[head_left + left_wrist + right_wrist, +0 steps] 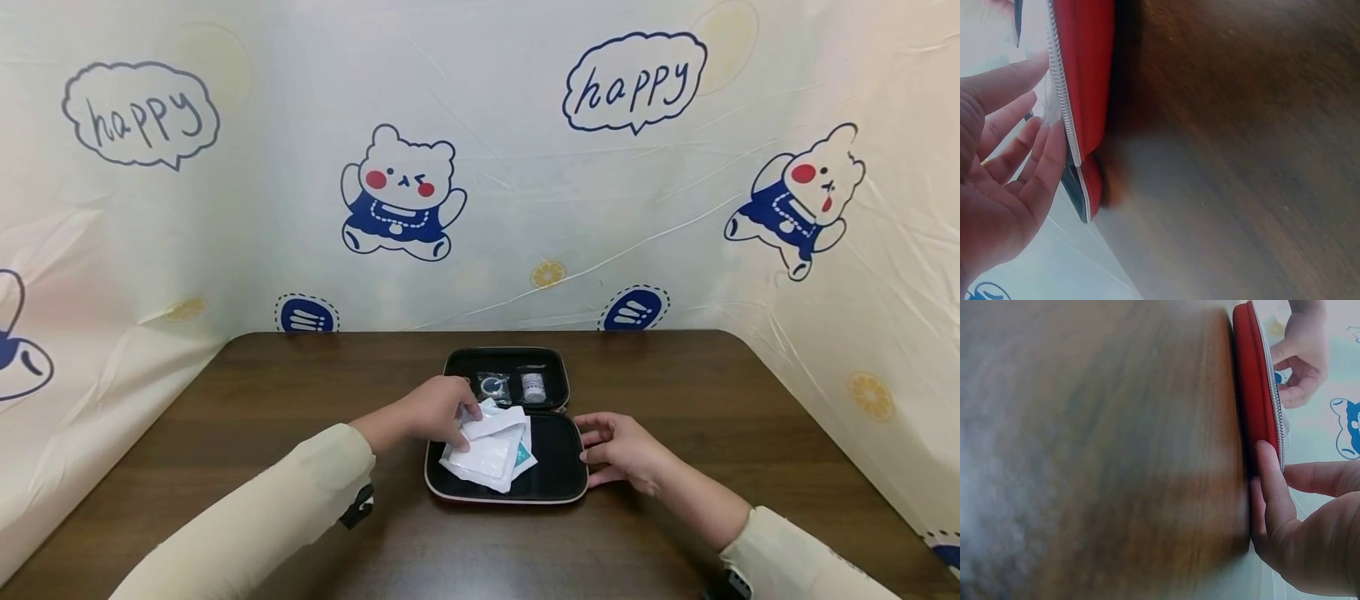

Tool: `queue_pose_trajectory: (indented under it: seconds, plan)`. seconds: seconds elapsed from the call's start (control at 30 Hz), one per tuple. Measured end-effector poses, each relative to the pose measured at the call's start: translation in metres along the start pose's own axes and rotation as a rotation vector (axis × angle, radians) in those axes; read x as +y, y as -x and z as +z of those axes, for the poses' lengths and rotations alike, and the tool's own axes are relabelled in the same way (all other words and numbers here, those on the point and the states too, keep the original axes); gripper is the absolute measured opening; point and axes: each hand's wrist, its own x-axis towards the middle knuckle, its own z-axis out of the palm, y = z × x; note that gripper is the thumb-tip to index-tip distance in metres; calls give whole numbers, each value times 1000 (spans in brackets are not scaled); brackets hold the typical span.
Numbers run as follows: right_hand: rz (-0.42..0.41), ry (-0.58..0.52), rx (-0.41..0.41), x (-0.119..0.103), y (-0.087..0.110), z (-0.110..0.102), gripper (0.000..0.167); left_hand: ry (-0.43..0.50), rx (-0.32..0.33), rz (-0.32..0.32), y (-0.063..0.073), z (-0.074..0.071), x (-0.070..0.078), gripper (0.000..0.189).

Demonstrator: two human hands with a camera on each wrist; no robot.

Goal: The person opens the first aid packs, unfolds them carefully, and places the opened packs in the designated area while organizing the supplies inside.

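Note:
An open zip case [558, 479], black inside and red outside, lies on the table. In its near half is a small pile of white packets [491, 454], one with a teal patch. My left hand [438, 410] reaches over the case's left edge and holds the packets between thumb and fingers. In the left wrist view, the case's red side [1088, 69] partly hides them. My right hand [626, 450] grips the case's right edge. In the right wrist view its thumb is at the zip rim and its fingers [1275, 487] lie against the red side.
The far half of the case holds a clear packet with a ring-shaped item [493, 386] and a small white bottle [533, 387]. Brown wooden tabletop [315, 379] surrounds the case. A printed curtain [510, 167] hangs behind the table and along both sides.

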Motion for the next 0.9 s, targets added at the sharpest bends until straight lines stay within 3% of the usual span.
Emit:
queue_pose_trajectory:
  seconds: [0.33, 0.67, 0.9]
  plan:
    - [1, 4, 1, 0, 0, 1, 61, 22, 41, -13, -2, 4, -1, 16]
    - [4, 11, 6, -2, 3, 3, 60, 80, 51, -13, 0, 8, -4, 15]
    - [-3, 20, 9, -1, 3, 3, 60, 118, 66, -41, 1, 10, -7, 24]
